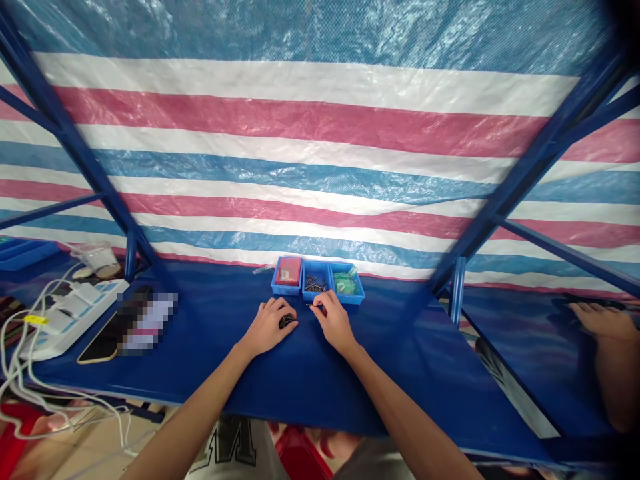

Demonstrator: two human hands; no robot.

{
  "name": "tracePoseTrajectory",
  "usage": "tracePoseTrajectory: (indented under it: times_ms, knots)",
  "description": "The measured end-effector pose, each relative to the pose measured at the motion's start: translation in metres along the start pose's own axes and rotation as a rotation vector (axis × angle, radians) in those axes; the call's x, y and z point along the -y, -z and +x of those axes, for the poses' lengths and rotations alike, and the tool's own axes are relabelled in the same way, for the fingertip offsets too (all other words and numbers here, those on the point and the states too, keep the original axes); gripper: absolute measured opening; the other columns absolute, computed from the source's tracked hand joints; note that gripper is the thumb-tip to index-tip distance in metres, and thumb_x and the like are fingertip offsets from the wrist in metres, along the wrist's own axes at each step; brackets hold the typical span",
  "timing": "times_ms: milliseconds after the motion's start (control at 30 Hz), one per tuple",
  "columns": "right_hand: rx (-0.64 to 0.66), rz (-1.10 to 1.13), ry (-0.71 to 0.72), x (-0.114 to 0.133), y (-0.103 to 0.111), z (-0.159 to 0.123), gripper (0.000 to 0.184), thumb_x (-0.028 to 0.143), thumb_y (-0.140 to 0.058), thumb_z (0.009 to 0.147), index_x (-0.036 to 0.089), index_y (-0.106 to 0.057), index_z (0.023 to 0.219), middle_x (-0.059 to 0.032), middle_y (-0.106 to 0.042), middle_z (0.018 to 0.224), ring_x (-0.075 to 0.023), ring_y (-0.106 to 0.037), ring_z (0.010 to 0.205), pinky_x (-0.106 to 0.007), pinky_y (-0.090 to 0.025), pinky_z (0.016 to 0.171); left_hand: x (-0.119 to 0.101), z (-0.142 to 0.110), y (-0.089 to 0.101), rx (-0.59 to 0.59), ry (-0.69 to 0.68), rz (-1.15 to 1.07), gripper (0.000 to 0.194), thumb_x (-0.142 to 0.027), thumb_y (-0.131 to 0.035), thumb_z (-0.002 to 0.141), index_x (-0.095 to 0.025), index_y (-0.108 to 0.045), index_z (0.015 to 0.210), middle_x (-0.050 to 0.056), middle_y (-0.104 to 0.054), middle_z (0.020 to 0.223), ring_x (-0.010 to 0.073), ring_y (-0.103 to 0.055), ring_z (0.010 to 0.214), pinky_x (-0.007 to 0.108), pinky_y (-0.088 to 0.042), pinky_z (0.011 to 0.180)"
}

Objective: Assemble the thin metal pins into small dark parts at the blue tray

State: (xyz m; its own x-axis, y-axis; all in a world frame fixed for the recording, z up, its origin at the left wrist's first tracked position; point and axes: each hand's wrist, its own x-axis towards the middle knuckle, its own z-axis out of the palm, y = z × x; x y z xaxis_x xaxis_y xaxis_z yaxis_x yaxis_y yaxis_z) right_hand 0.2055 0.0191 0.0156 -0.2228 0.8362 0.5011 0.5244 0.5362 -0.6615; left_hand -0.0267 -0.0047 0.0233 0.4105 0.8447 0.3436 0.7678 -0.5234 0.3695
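Observation:
My left hand [270, 326] rests on the blue tabletop with its fingers curled round a small bunch of dark screws [287, 321]. Thumb and fingertips of my right hand [334, 321] pinch a small, thin metal piece [309, 305], too small to name surely. Just beyond both hands stand three blue bins in a row. The left bin [286, 290] holds a red and clear case [289, 271]. Dark screws [314, 283] lie loose in the middle bin [324, 269]. Greenish plastic packets [345, 282] fill the right bin [363, 293].
To the left lie a phone [103, 337], a white power strip [83, 319] with tangled cables, and a plastic cup [97, 257]. Blue metal posts [456, 293] flank the table. A striped tarp [320, 120] hangs behind. Another person's hand [603, 320] is at far right.

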Motion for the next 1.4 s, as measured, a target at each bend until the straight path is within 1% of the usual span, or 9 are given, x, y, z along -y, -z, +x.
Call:
tracePoseTrajectory:
  times_ms: [100,267,400,500,633,700,1033,1267,1400]
  knots:
    - [-0.035,0.04,-0.026,0.0,0.002,0.002,0.012,0.029,-0.054,0.102,0.025,-0.064,0.096,-0.0044,-0.065,0.101,-0.0205,-0.063,0.082,-0.033,-0.053,0.079,0.001,0.0,-0.001,0.002,-0.01,-0.02,0.015,-0.036,-0.058,0.107,-0.026,-0.068,0.101,0.003,-0.067,0.109,0.0246,-0.058,0.102,0.039,-0.042,0.085]
    - [-0.032,0.325,-0.212,-0.005,0.001,0.005,0.029,0.048,-0.054,0.102,0.025,-0.071,0.105,-0.0051,-0.071,0.099,-0.018,-0.063,0.065,-0.027,-0.051,0.05,0.002,0.001,-0.003,-0.005,0.0,-0.036,0.015,-0.034,-0.056,0.107,-0.026,-0.065,0.099,0.002,-0.067,0.106,0.0241,-0.058,0.1,0.038,-0.042,0.085]
    - [-0.039,0.429,-0.273,-0.008,-0.001,0.006,0.036,0.056,-0.058,0.1,0.024,-0.072,0.11,-0.0048,-0.072,0.096,-0.0164,-0.06,0.058,-0.027,-0.048,0.044,0.002,0.001,-0.002,-0.003,-0.002,-0.035,0.017,-0.036,-0.055,0.108,-0.025,-0.065,0.099,0.003,-0.067,0.106,0.0243,-0.059,0.1,0.038,-0.042,0.084]
    - [-0.072,0.359,-0.234,-0.009,-0.001,0.006,0.031,0.053,-0.063,0.098,0.024,-0.073,0.1,-0.004,-0.071,0.094,-0.0169,-0.059,0.06,-0.028,-0.05,0.05,0.002,0.001,0.0,0.006,-0.007,-0.03,0.017,-0.036,-0.055,0.108,-0.025,-0.065,0.099,0.003,-0.067,0.106,0.0244,-0.059,0.099,0.038,-0.041,0.084]
    - [-0.107,0.199,-0.09,-0.008,0.001,0.008,0.022,0.042,-0.063,0.1,0.023,-0.07,0.09,-0.0039,-0.068,0.093,-0.0198,-0.063,0.076,-0.033,-0.055,0.072,0.002,0.001,0.001,0.006,-0.01,-0.031,0.017,-0.036,-0.056,0.108,-0.025,-0.065,0.1,0.003,-0.068,0.107,0.0246,-0.059,0.099,0.039,-0.042,0.084]
    - [-0.108,0.15,-0.054,-0.008,0.001,0.008,0.019,0.039,-0.061,0.101,0.023,-0.068,0.091,-0.0043,-0.067,0.095,-0.0205,-0.063,0.08,-0.034,-0.054,0.077,0.004,0.0,0.0,0.005,-0.008,-0.035,0.017,-0.037,-0.055,0.108,-0.026,-0.065,0.1,0.003,-0.068,0.107,0.0248,-0.059,0.101,0.039,-0.042,0.085]
    - [-0.095,0.089,-0.018,-0.006,-0.001,0.007,0.024,0.041,-0.051,0.107,0.025,-0.066,0.098,-0.0061,-0.066,0.099,-0.0225,-0.063,0.084,-0.034,-0.054,0.08,0.005,-0.001,-0.001,-0.007,-0.002,-0.052,0.017,-0.037,-0.056,0.107,-0.026,-0.067,0.102,0.004,-0.067,0.108,0.0249,-0.059,0.101,0.041,-0.045,0.087]
    - [-0.116,0.124,-0.113,-0.012,0.002,0.005,0.032,0.043,-0.039,0.111,0.024,-0.064,0.107,-0.0031,-0.064,0.094,-0.0159,-0.058,0.062,-0.032,-0.053,0.07,0.005,-0.001,-0.001,-0.006,0.008,-0.058,0.013,-0.034,-0.057,0.107,-0.027,-0.067,0.102,0.003,-0.067,0.107,0.0245,-0.06,0.101,0.04,-0.044,0.088]
    - [-0.128,0.149,-0.128,-0.012,0.002,0.005,0.028,0.046,-0.044,0.109,0.025,-0.063,0.107,-0.0052,-0.064,0.102,-0.0177,-0.06,0.069,-0.031,-0.054,0.066,0.006,-0.001,-0.002,-0.011,0.002,-0.053,0.016,-0.036,-0.056,0.107,-0.027,-0.067,0.102,0.004,-0.067,0.106,0.0249,-0.059,0.102,0.041,-0.045,0.088]
